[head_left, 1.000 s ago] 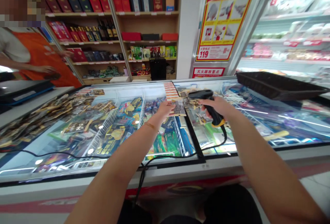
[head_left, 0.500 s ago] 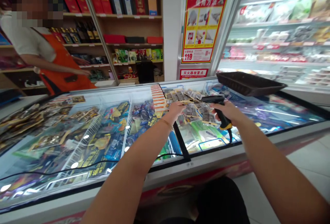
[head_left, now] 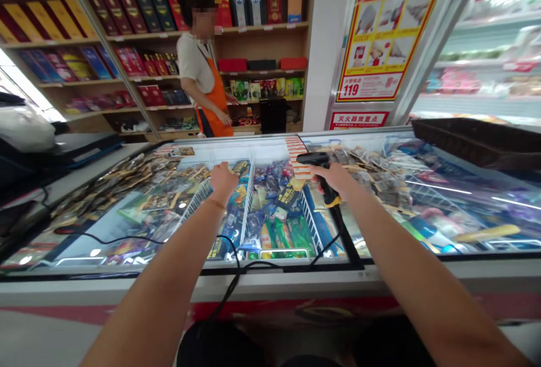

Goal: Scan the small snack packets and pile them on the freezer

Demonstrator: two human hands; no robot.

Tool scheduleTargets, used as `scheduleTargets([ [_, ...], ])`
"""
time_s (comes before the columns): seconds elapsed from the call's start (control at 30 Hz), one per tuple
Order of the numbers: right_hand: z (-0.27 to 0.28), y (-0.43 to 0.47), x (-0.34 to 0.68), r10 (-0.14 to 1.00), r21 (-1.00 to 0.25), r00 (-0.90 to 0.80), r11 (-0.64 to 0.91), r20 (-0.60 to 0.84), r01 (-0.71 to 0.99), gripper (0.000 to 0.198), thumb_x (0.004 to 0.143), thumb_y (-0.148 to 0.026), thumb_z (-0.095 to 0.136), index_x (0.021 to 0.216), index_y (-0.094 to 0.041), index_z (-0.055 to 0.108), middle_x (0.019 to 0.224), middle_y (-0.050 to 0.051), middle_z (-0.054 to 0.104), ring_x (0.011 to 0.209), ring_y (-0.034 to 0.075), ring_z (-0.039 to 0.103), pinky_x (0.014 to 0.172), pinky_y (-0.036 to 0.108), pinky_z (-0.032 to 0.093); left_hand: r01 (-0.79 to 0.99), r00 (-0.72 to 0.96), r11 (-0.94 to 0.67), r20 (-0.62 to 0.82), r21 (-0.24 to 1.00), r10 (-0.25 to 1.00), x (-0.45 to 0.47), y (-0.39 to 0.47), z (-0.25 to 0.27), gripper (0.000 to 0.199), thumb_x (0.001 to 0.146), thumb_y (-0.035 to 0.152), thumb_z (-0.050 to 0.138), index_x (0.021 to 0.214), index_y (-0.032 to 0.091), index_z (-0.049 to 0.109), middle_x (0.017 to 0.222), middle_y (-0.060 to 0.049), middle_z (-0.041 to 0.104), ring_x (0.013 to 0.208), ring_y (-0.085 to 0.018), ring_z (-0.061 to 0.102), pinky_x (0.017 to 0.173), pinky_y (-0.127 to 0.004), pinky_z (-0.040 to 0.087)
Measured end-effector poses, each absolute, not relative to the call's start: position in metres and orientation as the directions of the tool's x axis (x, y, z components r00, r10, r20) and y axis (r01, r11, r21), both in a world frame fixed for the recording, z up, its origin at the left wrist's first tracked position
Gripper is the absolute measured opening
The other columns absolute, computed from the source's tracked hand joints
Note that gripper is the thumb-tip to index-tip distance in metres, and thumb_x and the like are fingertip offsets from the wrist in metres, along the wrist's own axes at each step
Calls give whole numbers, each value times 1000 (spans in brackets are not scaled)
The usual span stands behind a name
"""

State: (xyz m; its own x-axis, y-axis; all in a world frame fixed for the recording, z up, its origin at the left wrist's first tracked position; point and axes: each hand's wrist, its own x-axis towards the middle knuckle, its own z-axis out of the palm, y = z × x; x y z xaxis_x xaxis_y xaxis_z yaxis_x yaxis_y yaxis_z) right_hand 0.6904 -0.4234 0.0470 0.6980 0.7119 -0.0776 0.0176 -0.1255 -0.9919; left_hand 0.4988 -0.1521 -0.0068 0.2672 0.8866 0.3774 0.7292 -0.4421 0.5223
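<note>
My right hand (head_left: 332, 178) is wrapped round the grip of a black and yellow barcode scanner (head_left: 315, 158), held above the freezer's glass top near a stack of orange-and-white striped labels (head_left: 297, 155). The scanner's head points left. My left hand (head_left: 224, 180) is over the glass further left, fingers curled in; whatever they may hold is hidden. Flat packets lie in two spreads on the glass: one pile (head_left: 122, 178) left of my left hand, another (head_left: 372, 167) right of the scanner. A black cable (head_left: 236, 265) runs across the freezer's front edge.
Under the glass, wire baskets (head_left: 249, 203) hold bagged frozen goods. A dark plastic tray (head_left: 473, 138) stands at the right. A person in an orange apron (head_left: 217, 99) is behind the freezer, by shelves of boxes (head_left: 158, 12). Dark equipment (head_left: 84, 150) is at the left.
My view has swung left. My left hand has moved left, away from the right-hand packets; the scanner has also moved left, to beside the striped labels. The person in the apron shows more fully.
</note>
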Motion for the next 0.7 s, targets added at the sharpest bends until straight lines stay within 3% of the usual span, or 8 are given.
scheduleTargets([
  [0.13,40,-384,664,797,-991,603,-103,-34,80,22,89,-24,70,72,-15,58,57,1,61,35,10,53,34,23,42,852,215,-344,334,396,918,448,-116,-12,59,82,38,66,134,14,56,150,-26,45,144,-45,33,110,-62,32],
  [0.27,27,-366,658,814,-991,580,-71,10,116,21,87,-27,73,77,-15,59,65,3,64,37,12,57,34,24,43,881,306,-395,323,260,896,432,-100,-15,50,84,46,58,124,17,65,137,-24,60,140,-46,37,106,-65,32],
  [0.43,4,-364,663,805,-997,593,-26,25,77,17,88,-26,71,82,-15,59,66,1,65,38,12,57,33,24,43,853,427,-514,450,87,785,437,-108,-19,34,88,31,49,108,15,71,117,-25,69,143,-40,36,110,-60,26],
  [0.57,-3,-370,665,815,-994,580,-51,16,99,17,88,-25,70,81,-15,59,63,0,64,36,12,56,33,24,42,797,379,-566,555,211,741,456,-122,-11,34,95,35,43,108,15,68,120,-23,67,139,-40,44,107,-55,33],
  [0.7,-1,-377,665,826,-987,563,-69,25,145,19,87,-29,72,80,-16,60,63,0,65,36,11,56,35,24,44,588,306,-555,473,589,826,487,-129,4,26,93,41,53,101,18,63,93,-12,70,95,-29,67,84,-40,50],
])
